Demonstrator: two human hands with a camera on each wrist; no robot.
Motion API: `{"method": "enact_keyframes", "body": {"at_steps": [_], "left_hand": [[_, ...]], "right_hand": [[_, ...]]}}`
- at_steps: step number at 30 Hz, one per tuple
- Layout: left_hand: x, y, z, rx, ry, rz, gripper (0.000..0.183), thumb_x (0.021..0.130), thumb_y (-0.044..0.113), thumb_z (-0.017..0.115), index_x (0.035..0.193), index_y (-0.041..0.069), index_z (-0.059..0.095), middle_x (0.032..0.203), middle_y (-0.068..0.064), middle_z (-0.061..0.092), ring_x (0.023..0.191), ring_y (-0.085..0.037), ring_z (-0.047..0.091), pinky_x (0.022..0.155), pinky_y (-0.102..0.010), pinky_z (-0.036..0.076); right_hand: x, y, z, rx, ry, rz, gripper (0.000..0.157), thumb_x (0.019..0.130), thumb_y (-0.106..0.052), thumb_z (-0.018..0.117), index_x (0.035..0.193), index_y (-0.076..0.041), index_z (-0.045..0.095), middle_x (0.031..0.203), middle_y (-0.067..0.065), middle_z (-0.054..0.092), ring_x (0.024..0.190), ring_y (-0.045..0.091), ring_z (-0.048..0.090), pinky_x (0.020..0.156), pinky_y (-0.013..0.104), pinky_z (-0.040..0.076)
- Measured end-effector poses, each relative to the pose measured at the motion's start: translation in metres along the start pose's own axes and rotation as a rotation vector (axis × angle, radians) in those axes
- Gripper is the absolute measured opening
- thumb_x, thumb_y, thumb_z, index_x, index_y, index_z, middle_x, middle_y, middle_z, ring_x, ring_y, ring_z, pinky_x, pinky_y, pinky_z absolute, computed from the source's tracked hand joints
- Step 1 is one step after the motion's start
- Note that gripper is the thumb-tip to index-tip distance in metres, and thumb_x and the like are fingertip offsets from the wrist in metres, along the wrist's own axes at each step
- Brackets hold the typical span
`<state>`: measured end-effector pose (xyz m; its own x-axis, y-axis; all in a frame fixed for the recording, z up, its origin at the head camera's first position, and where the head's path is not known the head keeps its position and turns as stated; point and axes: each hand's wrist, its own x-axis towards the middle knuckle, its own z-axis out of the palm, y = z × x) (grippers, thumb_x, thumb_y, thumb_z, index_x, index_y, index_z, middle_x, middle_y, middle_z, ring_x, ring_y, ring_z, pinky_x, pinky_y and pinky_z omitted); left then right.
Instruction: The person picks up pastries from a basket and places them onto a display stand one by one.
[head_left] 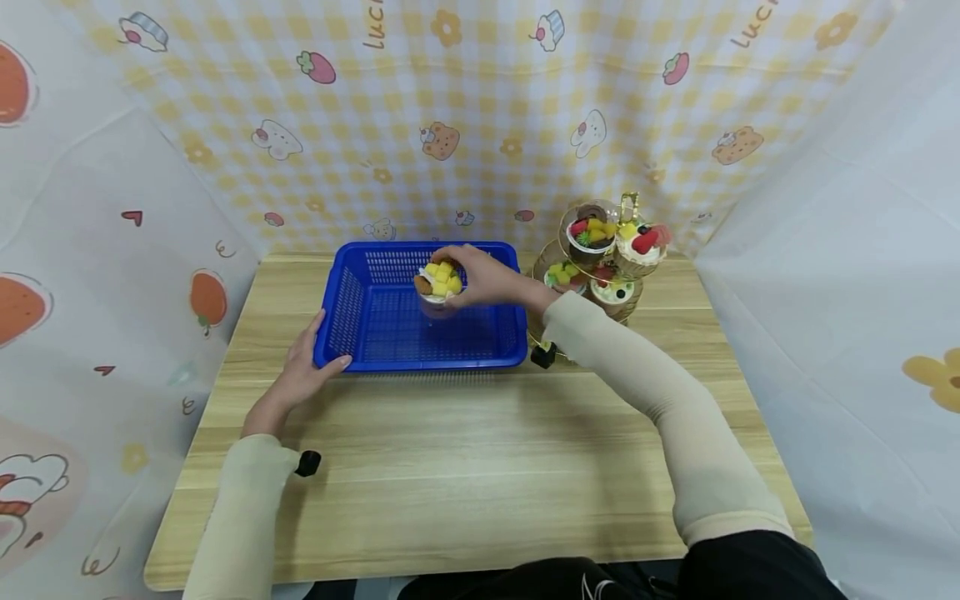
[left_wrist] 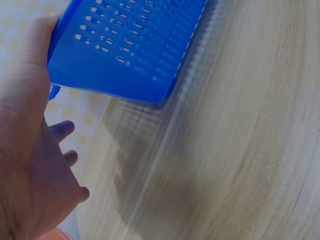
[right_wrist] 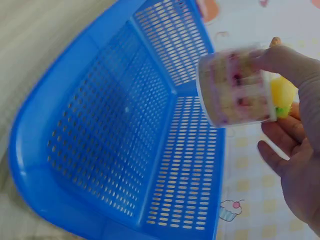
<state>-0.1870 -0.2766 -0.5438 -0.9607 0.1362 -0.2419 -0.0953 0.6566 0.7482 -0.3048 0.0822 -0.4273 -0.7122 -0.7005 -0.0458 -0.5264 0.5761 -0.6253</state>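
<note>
A blue plastic basket [head_left: 420, 364] with slotted walls sits on the wooden table. At its left front corner, my left hand [head_left: 306, 362] grips the rim between thumb and index finger; the other fingers [left_wrist: 62, 131] hang loose below it. My right hand [head_left: 487, 277] holds a clear dessert cup [right_wrist: 235, 87] by its upper edge, above the inside of the basket. Yellow fruit cubes [head_left: 442, 279] and a brown piece top the cup, and pale and pink layers show through its side. The cup is upright in the head view.
A gold-trimmed tiered stand [head_left: 628, 208] bearing several fruit-topped dessert cups [head_left: 637, 250] stands right of the basket, partly behind my right forearm. Bare wooden tabletop [head_left: 450, 467] lies in front of the basket. A yellow checked cloth [head_left: 480, 108] hangs behind the table.
</note>
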Motion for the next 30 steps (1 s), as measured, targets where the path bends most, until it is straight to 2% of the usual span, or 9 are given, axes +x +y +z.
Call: {"method": "enact_keyframes", "body": {"at_steps": [7, 14, 18, 22, 27, 30], "left_hand": [[-0.001, 0.003, -0.001, 0.002, -0.010, -0.011, 0.098, 0.094, 0.055, 0.059, 0.153, 0.046, -0.019, 0.166, -0.019, -0.016, 0.150, -0.052, -0.010, 0.109, -0.082, 0.005], [-0.001, 0.003, 0.000, 0.014, -0.009, -0.011, 0.099, 0.093, 0.055, 0.059, 0.154, 0.045, -0.019, 0.166, -0.019, -0.015, 0.150, -0.051, -0.008, 0.109, -0.081, 0.007], [0.000, 0.004, 0.000, 0.015, -0.011, -0.014, 0.099, 0.093, 0.056, 0.059, 0.153, 0.046, -0.019, 0.166, -0.018, -0.016, 0.150, -0.051, -0.009, 0.109, -0.081, 0.007], [0.000, 0.003, 0.001, 0.013, -0.014, -0.015, 0.099, 0.093, 0.056, 0.058, 0.153, 0.046, -0.020, 0.166, -0.019, -0.017, 0.150, -0.052, -0.011, 0.108, -0.082, 0.006], [-0.001, 0.005, 0.000, 0.029, -0.029, -0.017, 0.098, 0.094, 0.056, 0.057, 0.152, 0.046, -0.022, 0.165, -0.021, -0.018, 0.149, -0.054, -0.013, 0.107, -0.083, 0.004], [-0.001, 0.005, -0.001, 0.027, -0.032, -0.019, 0.098, 0.094, 0.056, 0.057, 0.152, 0.047, -0.022, 0.165, -0.020, -0.018, 0.149, -0.054, -0.014, 0.107, -0.083, 0.004]], "right_hand": [[-0.031, 0.001, -0.001, 0.162, 0.233, -0.059, 0.078, 0.078, -0.028, 0.084, 0.143, -0.010, 0.047, 0.137, 0.007, 0.056, 0.121, 0.021, 0.054, 0.107, 0.039, 0.045], [-0.076, 0.001, 0.004, 0.376, 0.428, -0.069, 0.077, 0.078, -0.014, 0.084, 0.145, -0.010, 0.046, 0.140, 0.011, 0.057, 0.126, 0.024, 0.055, 0.109, 0.045, 0.045], [-0.108, 0.004, 0.005, 0.445, 0.534, -0.056, 0.076, 0.077, -0.007, 0.083, 0.143, -0.006, 0.047, 0.140, 0.016, 0.057, 0.127, 0.020, 0.055, 0.109, 0.040, 0.046], [-0.141, 0.007, 0.009, 0.514, 0.640, -0.019, 0.076, 0.074, -0.005, 0.086, 0.141, -0.007, 0.050, 0.140, 0.020, 0.056, 0.118, 0.014, 0.060, 0.101, 0.032, 0.051], [-0.180, 0.016, 0.025, 0.554, 0.747, 0.038, 0.076, 0.071, -0.007, 0.088, 0.139, -0.006, 0.053, 0.136, 0.013, 0.061, 0.110, 0.006, 0.062, 0.092, 0.019, 0.053], [-0.199, 0.025, 0.040, 0.561, 0.803, 0.070, 0.075, 0.070, 0.000, 0.087, 0.137, -0.001, 0.053, 0.132, 0.011, 0.064, 0.113, 0.002, 0.061, 0.092, 0.017, 0.051]]}}
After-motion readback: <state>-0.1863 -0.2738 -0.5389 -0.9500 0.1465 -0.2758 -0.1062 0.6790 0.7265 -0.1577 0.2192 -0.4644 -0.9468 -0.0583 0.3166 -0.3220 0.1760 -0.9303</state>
